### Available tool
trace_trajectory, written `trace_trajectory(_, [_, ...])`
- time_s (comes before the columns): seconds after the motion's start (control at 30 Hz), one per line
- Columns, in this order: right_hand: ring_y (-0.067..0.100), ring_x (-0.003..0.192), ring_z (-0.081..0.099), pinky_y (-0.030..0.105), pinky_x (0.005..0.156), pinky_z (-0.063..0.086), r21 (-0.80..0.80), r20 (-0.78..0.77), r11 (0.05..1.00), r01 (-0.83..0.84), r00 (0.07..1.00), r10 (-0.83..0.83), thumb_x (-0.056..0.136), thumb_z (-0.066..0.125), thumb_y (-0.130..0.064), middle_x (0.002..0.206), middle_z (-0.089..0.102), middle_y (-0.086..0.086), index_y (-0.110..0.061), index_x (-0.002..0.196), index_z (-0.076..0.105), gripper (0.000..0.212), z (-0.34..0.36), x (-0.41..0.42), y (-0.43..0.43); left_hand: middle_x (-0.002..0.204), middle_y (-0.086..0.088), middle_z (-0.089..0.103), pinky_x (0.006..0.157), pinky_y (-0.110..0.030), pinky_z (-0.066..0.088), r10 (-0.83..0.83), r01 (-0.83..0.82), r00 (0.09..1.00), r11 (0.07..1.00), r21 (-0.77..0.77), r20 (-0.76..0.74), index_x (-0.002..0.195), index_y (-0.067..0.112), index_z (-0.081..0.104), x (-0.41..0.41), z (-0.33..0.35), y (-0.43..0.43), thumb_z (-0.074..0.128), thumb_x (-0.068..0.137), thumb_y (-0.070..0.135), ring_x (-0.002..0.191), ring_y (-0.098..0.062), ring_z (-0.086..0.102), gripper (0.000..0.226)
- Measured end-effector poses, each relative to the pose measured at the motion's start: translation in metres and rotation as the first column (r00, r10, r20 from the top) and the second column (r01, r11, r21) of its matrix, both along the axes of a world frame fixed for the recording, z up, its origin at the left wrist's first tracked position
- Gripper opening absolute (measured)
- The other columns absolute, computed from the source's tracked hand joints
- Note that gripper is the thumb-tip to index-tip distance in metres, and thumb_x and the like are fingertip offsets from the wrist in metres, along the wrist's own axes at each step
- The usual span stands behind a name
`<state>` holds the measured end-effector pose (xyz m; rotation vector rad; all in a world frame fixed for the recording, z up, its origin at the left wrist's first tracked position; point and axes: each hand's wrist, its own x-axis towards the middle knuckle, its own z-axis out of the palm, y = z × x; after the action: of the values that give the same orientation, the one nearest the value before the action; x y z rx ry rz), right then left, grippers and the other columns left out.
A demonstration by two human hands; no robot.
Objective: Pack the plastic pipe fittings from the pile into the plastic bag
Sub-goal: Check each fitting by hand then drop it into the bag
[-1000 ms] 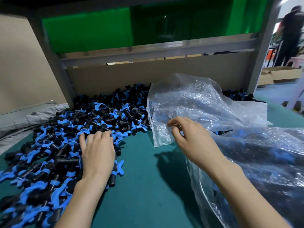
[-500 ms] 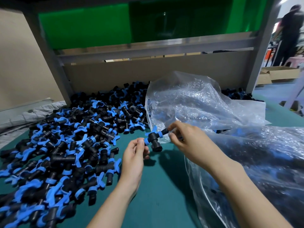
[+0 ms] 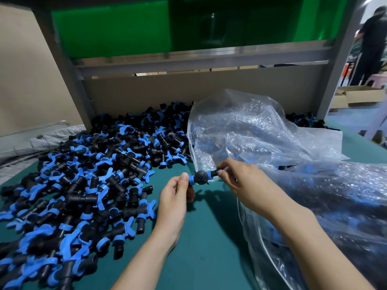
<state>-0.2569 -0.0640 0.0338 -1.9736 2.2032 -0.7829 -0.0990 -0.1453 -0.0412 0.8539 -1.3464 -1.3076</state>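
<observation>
One black-and-blue fitting (image 3: 201, 178), pinched between left hand (image 3: 174, 197) at one end and right hand (image 3: 240, 182) at the other. Sits just beside plastic bag (image 3: 261, 130) edge, right of pile (image 3: 94, 174).

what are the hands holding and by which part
One pipe fitting, between both: left hand pinches its blue-collared end, right hand the opposite black end.

The fittings (image 3: 88, 185) are black with bright blue collars and wings. The tabletop (image 3: 209, 237) is teal. The bag (image 3: 261, 132) is clear, crinkled, glinting white. Above, a green panel (image 3: 109, 28); behind, tan cardboard (image 3: 188, 91).
</observation>
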Motion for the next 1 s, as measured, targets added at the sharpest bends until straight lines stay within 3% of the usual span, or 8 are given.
trace_trajectory(0.17, [0.02, 0.082, 0.054, 0.035, 0.072, 0.042, 0.019, 0.006, 1.0, 0.003, 1.0, -0.003, 0.104, 0.041, -0.036, 0.099, 0.064, 0.0, -0.02, 0.114, 0.056, 0.024, -0.0003, 0.0002, -0.0003, 0.06, 0.01, 0.054, 0.062, -0.029, 0.039, -0.007, 0.007, 1.0, 1.0, -0.013, 0.016, 0.071, 0.033, 0.065, 0.0002, -0.0014, -0.0022, 0.053, 0.084, 0.061, 0.059, -0.008, 0.048, 0.034])
trace_trajectory(0.53, [0.018, 0.077, 0.046, 0.032, 0.067, 0.032, 0.054, -0.017, 0.998, 0.019, 1.0, -0.018, 0.105, 0.036, -0.038, 0.085, 0.051, -0.007, -0.019, 0.109, 0.058, 0.029, -0.0002, 0.0008, -0.0006, 0.06, 0.005, 0.054, 0.063, -0.027, 0.044, -0.04, 0.041, 0.999, 0.999, 0.033, -0.021, 0.069, 0.022, 0.052, 0.0002, -0.0008, -0.0015, 0.052, 0.081, 0.065, 0.059, -0.01, 0.051, 0.044])
trace_trajectory(0.83, [0.02, 0.077, 0.045, 0.033, 0.068, 0.032, 0.059, -0.021, 0.998, 0.004, 1.0, -0.003, 0.106, 0.034, -0.038, 0.079, 0.049, -0.005, -0.015, 0.097, 0.056, 0.034, -0.0025, 0.0001, -0.0023, 0.061, 0.004, 0.052, 0.065, -0.028, 0.044, -0.061, 0.062, 0.998, 0.997, 0.039, -0.031, 0.065, 0.028, 0.057, 0.0005, 0.0013, 0.0, 0.049, 0.085, 0.067, 0.06, -0.01, 0.049, 0.045])
trace_trajectory(1.0, [0.022, 0.074, 0.045, 0.035, 0.067, 0.033, 0.077, -0.022, 0.997, -0.001, 1.0, 0.003, 0.106, 0.032, -0.038, 0.072, 0.043, -0.009, -0.022, 0.079, 0.043, 0.033, -0.0044, -0.0004, -0.0033, 0.064, 0.002, 0.057, 0.067, -0.032, 0.044, -0.051, 0.055, 0.996, 0.997, 0.05, -0.072, 0.079, 0.016, 0.064, 0.0003, 0.004, 0.0019, 0.049, 0.081, 0.07, 0.061, -0.011, 0.052, 0.056])
